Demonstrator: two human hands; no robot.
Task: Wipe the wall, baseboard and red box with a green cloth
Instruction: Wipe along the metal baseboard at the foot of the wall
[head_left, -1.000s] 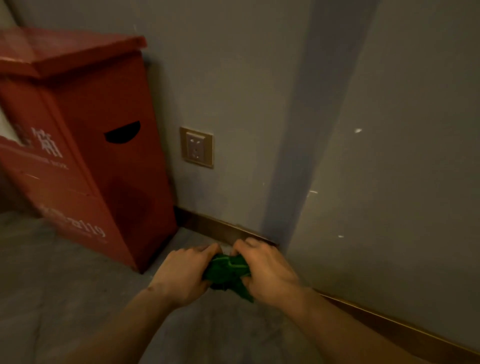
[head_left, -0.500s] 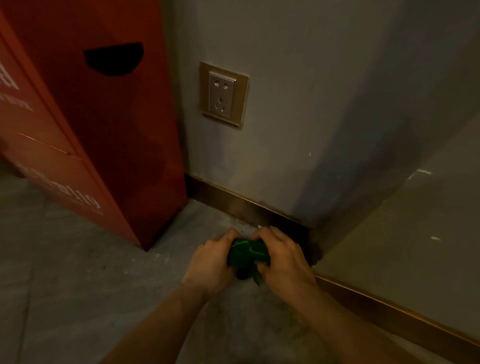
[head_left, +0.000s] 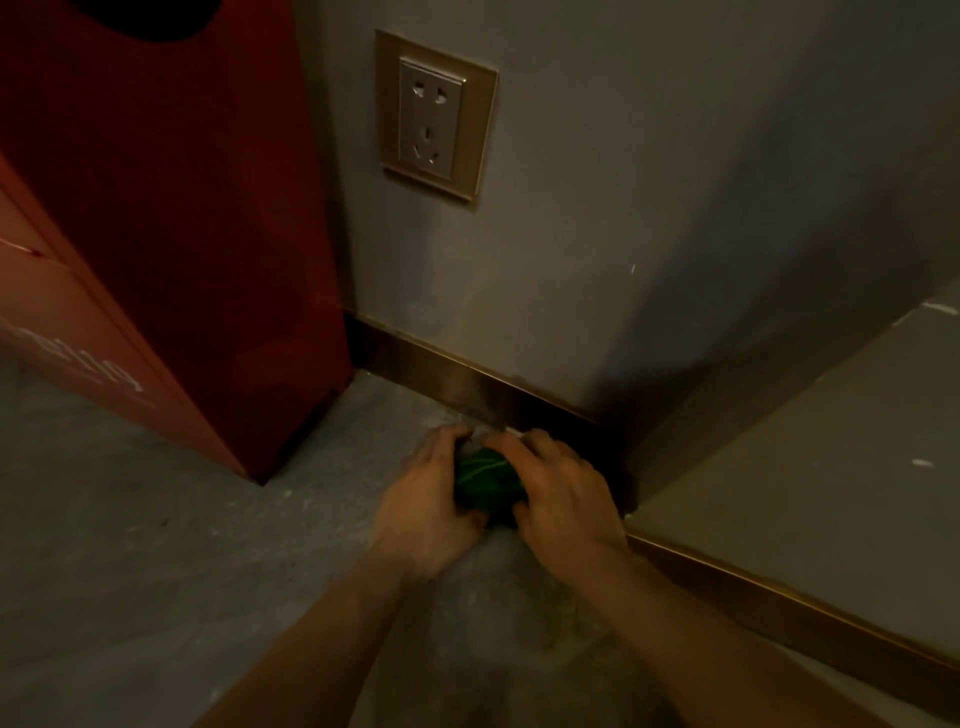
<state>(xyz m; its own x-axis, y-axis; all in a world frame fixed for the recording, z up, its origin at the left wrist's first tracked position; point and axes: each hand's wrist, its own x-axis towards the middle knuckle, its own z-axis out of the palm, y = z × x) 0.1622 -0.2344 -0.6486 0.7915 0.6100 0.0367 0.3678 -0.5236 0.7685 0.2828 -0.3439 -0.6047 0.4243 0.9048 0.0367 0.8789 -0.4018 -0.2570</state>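
Grey concrete floor (head_left: 130, 571) meets a grey wall (head_left: 597, 234) at a dim inside corner, with a metallic baseboard (head_left: 441, 376) running along the foot of it. Both hands are curled shut around one bunched green cloth (head_left: 485, 480), the left hand (head_left: 431, 512) and the right hand (head_left: 563, 499) pressing it from either side, low over the floor and just short of the baseboard.

Main risk: the wall socket (head_left: 435, 115) sits directly above this stretch. If the cloth is damp (I cannot tell in this light), an upward wipe could carry moisture across the slots. A wadded cloth also offers little flat face, so a pass along the baseboard might only smear dust into the dark corner. The red box (head_left: 171, 234) stands just beside on the left, touching or nearly touching the wall; a wide elbow could nudge it.

Count: one cloth, one red box, one socket, two hands, two baseboard runs meeting at the corner.
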